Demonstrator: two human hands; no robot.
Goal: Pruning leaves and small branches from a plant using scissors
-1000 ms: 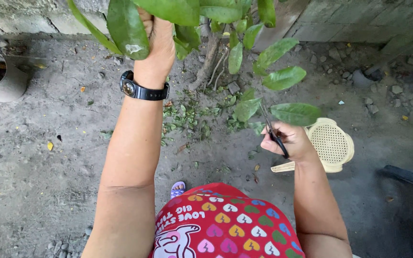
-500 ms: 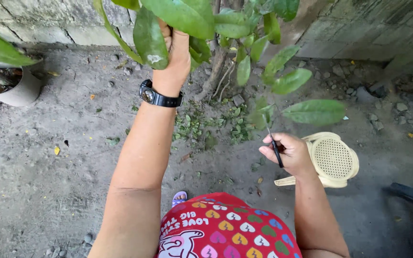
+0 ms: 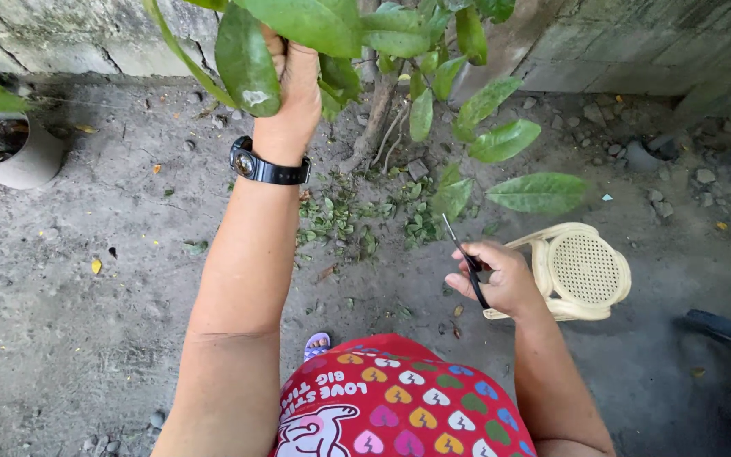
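Observation:
My left hand (image 3: 291,89), with a black wristwatch (image 3: 266,167) on the wrist, reaches up and grips a leafy branch (image 3: 315,25) of a small tree. Large green leaves (image 3: 247,59) hang around and partly hide its fingers. My right hand (image 3: 499,278) is lower and to the right, closed on black-handled scissors (image 3: 464,258) whose blades point up and left toward the leaves (image 3: 537,192). The blades touch no leaf. The thin trunk (image 3: 374,118) rises from the dirt between my hands.
A cream plastic stool (image 3: 581,271) lies on its side just right of my right hand. A grey pot (image 3: 23,161) stands at the far left. A concrete block wall (image 3: 636,42) runs along the back. Cut leaf bits (image 3: 340,220) litter the ground by the trunk.
My right hand with the scissors has drawn down and back from the leaves, the blades now tilted up-left. My left hand keeps its grip on the branch; the view shifted slightly.

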